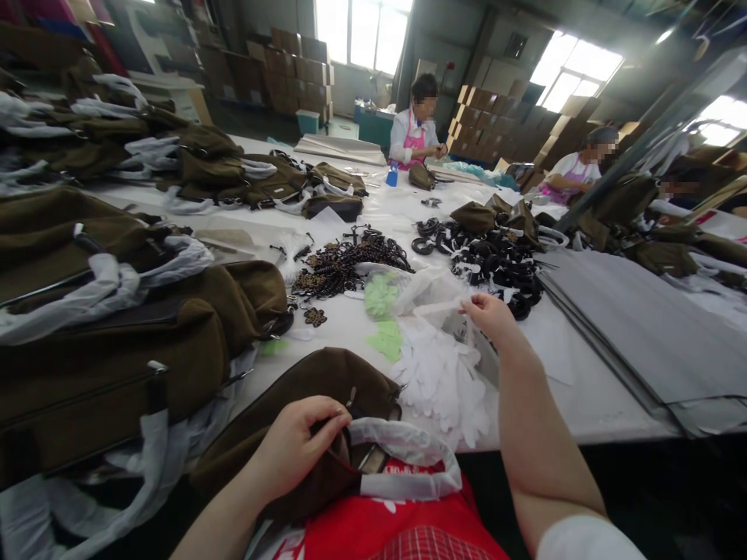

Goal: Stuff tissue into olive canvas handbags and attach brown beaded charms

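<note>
A brown handbag (344, 373) lies at the table's front edge, against a red apron (402, 521). My left hand (309, 435) is closed on the handbag's edge, beside a metal zip pull. The bag's handle (412, 439) is wrapped in white film and loops to the right. Farther forward, my right hand (490, 317) pinches the edge of a clear plastic bag (432, 292). Below that plastic lies a heap of white tags or slips (443, 381), too blurred to name surely. Light green paper pieces (382, 311) sit to its left.
Brown handbags (117, 334) with wrapped handles pile up on the left. Dark beaded straps (355, 260) and coiled black straps (496, 257) lie mid-table. Grey sheets (654, 327) are stacked at right. Two people (414, 128) work across the table, before stacked cartons (297, 74).
</note>
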Demonstrator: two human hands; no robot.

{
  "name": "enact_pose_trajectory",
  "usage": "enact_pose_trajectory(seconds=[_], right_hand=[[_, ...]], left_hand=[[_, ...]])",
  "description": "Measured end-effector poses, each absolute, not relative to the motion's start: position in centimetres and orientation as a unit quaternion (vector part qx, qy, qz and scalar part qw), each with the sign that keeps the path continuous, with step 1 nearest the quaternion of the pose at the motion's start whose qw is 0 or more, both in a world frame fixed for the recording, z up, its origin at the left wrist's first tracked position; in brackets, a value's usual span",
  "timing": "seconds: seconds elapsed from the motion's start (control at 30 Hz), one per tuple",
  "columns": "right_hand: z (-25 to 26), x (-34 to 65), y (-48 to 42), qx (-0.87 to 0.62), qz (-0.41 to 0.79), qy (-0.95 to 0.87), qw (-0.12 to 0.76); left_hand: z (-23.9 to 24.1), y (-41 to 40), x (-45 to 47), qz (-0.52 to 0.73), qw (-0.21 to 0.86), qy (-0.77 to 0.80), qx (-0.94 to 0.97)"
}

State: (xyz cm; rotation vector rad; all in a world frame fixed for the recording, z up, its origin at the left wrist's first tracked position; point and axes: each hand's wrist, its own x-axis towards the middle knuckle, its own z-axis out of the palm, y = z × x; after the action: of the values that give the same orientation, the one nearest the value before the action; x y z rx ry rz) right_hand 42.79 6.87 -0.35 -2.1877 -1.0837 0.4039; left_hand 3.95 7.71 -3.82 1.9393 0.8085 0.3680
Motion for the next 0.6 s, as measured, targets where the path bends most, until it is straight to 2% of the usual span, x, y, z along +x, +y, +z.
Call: enact_pose_trajectory(seconds=[0.1,0.27,0.4,0.6], right_hand=[[0.4,40.4,7.7,-0.778,0.199,-0.426,0.416],[0.4,33.4,8.7,-0.574,0.367,-0.385,0.622],[0.1,28.9,8.8,-0.515,0.438,-0.357,0.645],[-0.1,26.2,8.6,-0.494,0.479,-0.352,0.634]], left_hand=[[-3.9,7.5,4.0,0.172,0.478,0.322,0.799],[-3.8,6.8,4.2,0.206,0.474,0.299,0.802],[-3.9,6.3,3.9,0.224,0.444,0.312,0.809],[-3.6,6.0,3.6,0.239,0.425,0.327,0.809]])
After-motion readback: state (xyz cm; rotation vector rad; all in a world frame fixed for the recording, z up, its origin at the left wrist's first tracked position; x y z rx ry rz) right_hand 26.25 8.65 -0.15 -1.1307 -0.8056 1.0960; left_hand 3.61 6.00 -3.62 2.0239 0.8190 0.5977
